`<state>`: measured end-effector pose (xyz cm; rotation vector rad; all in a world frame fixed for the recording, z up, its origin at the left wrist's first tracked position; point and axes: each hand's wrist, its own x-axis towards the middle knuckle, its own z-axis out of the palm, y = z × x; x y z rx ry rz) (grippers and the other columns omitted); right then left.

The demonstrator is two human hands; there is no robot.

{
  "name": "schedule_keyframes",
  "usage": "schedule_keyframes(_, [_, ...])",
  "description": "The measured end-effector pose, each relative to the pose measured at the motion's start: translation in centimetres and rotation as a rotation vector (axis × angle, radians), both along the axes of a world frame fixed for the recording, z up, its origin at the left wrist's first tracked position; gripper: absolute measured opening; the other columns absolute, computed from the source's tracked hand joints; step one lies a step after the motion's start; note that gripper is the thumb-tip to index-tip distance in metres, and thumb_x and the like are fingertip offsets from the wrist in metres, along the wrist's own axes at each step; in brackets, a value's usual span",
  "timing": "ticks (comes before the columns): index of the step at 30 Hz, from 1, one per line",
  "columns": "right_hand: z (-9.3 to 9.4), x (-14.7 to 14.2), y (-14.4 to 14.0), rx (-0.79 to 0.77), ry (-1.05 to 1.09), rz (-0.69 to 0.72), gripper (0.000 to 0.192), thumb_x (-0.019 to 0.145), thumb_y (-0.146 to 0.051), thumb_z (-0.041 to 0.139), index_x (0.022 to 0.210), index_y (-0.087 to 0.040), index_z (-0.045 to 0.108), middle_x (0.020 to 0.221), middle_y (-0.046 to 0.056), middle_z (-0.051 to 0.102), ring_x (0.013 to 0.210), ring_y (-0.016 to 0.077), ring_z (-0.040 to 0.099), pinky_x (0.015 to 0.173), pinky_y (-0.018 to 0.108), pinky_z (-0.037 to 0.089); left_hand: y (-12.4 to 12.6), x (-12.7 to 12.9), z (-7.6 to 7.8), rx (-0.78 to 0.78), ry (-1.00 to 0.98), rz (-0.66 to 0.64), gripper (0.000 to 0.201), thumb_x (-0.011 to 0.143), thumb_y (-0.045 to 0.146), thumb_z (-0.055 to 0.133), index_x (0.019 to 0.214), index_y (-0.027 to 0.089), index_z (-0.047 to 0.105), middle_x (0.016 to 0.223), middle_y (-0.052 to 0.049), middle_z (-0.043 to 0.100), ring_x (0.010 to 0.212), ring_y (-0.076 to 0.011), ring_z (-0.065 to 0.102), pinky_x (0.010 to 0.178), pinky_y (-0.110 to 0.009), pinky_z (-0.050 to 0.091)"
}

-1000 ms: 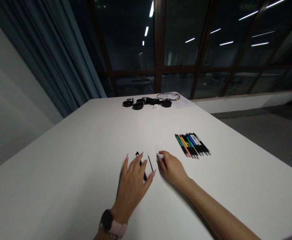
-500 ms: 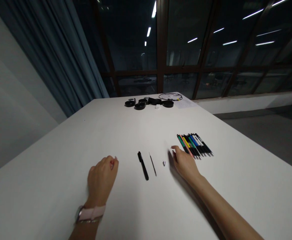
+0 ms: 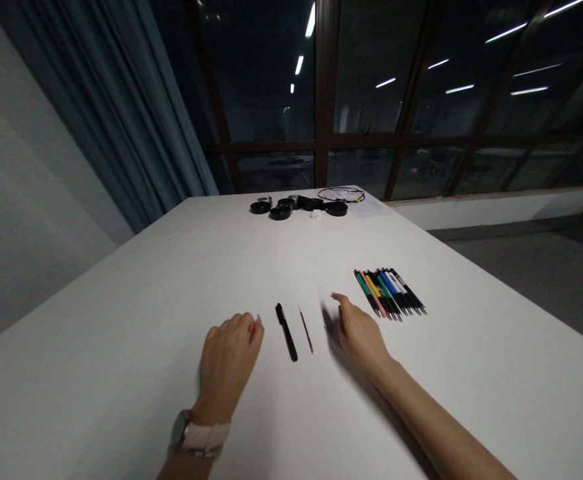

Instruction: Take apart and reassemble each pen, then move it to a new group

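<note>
My left hand (image 3: 232, 360), with a watch (image 3: 196, 433) on its wrist, is loosely curled into a fist left of a black pen barrel (image 3: 286, 333). No object shows in its fingers. A thin dark pen refill (image 3: 306, 331) lies just right of the barrel, apart from it. My right hand (image 3: 362, 337) hovers low over the table with its index finger stretched out and nothing visible in it. In its shadow, close to the fingers, is a small metal pen tip (image 3: 326, 327). The undersides of the right fingers are partly hidden.
A row of several pens (image 3: 390, 293) in different colours lies beyond my right hand on the white table (image 3: 211, 267). At the far end are black round objects (image 3: 280, 211), a small white piece (image 3: 316, 214), a black cable (image 3: 342, 194) and a paper sheet (image 3: 371, 209).
My left hand has moved right, closer to the pen barrel. My right hand has shifted left toward the pen tip, which now sits in its shadow. The barrel and refill have stayed in place.
</note>
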<state>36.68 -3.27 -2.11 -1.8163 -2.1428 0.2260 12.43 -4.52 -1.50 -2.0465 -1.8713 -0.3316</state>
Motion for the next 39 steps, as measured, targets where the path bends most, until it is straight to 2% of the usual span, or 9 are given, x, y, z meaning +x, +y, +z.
schedule_keyframes(5, [-0.1,-2.9,-1.2,0.011,-0.029,0.111,0.041,0.093,-0.008,0.041,0.133,-0.010,0.048,0.101,0.013,0.073,0.090,0.0249,0.069,0.074,0.032,0.047,-0.4,1.5,0.1,0.004,-0.017,-0.057,0.034,0.096,0.026,0.038,0.068,0.021,0.057,0.066,-0.004,0.064,0.066,-0.0228,0.060,0.067,-0.035,0.030])
schedule_keyframes(9, [-0.6,-5.0,-1.9,0.017,-0.132,0.166,0.035,0.099,-0.023,0.043,0.130,-0.009,0.051,0.095,0.013,0.073,0.084,0.0268,0.070,0.073,0.036,0.051,-0.6,2.3,-0.8,-0.054,-0.044,-0.091,0.035,0.097,0.029,0.040,0.069,0.020,0.058,0.068,-0.005,0.065,0.068,-0.0236,0.061,0.068,-0.036,0.030])
schedule_keyframes(17, [-0.2,-6.8,-2.4,-0.025,-0.342,0.221,0.043,0.095,-0.007,0.042,0.138,-0.006,0.045,0.099,0.017,0.071,0.086,0.0278,0.071,0.068,0.036,0.056,-0.2,4.5,-1.9,-0.221,-0.123,-0.137,0.034,0.096,0.032,0.043,0.073,0.017,0.063,0.071,-0.009,0.069,0.069,-0.0248,0.062,0.067,-0.036,0.028])
schedule_keyframes(23, [-0.4,-6.2,-2.1,-0.023,-0.339,0.294,0.049,0.095,-0.005,0.042,0.143,-0.007,0.040,0.103,0.018,0.070,0.089,0.0277,0.070,0.070,0.036,0.057,0.0,3.7,-2.2,-0.254,-0.244,-0.127,0.034,0.091,0.031,0.047,0.060,0.020,0.056,0.062,-0.006,0.064,0.062,-0.0222,0.058,0.064,-0.034,0.025])
schedule_keyframes(26, [-0.5,-5.3,-2.0,-0.027,-0.254,0.353,0.051,0.093,-0.002,0.040,0.144,-0.008,0.039,0.104,0.017,0.071,0.089,0.0265,0.070,0.074,0.036,0.056,0.5,2.7,-2.9,-0.293,-0.569,-0.099,0.036,0.088,0.036,0.049,0.054,0.022,0.048,0.052,0.000,0.054,0.052,-0.0173,0.049,0.060,-0.031,0.024])
schedule_keyframes(29, [-0.8,-4.3,-1.9,-0.011,-0.071,0.395,0.052,0.092,0.000,0.040,0.142,-0.011,0.040,0.111,0.015,0.070,0.096,0.0247,0.069,0.082,0.036,0.054,1.4,1.8,-3.3,-0.313,-1.130,-0.071,0.044,0.083,0.055,0.051,0.054,0.023,0.047,0.049,0.004,0.045,0.049,-0.0145,0.042,0.054,-0.029,0.027])
schedule_keyframes(33, [-1.5,-3.6,-2.2,0.036,0.253,0.482,0.043,0.095,-0.009,0.038,0.138,-0.013,0.040,0.118,0.016,0.069,0.101,0.0226,0.068,0.084,0.034,0.053,2.0,1.2,-3.3,-0.151,-1.729,-0.002,0.050,0.067,0.069,0.067,0.066,0.019,0.060,0.059,0.004,0.051,0.055,-0.0117,0.043,0.052,-0.025,0.031])
schedule_keyframes(36, [-1.6,-3.6,-2.6,0.082,0.400,0.575,0.040,0.097,-0.013,0.036,0.136,-0.012,0.041,0.106,0.015,0.071,0.093,0.0216,0.069,0.079,0.033,0.053,1.9,1.2,-3.2,-0.078,-1.986,0.081,0.052,0.057,0.064,0.079,0.075,0.017,0.066,0.066,0.002,0.058,0.057,-0.0093,0.045,0.054,-0.022,0.035])
schedule_keyframes(39, [-1.5,-3.8,-3.0,0.120,0.458,0.627,0.039,0.096,-0.015,0.036,0.134,-0.013,0.042,0.096,0.012,0.071,0.084,0.0208,0.068,0.074,0.031,0.051,1.8,1.3,-3.1,-0.062,-2.129,0.095,0.050,0.054,0.056,0.085,0.076,0.016,0.067,0.068,0.002,0.061,0.057,-0.0081,0.047,0.055,-0.021,0.039])
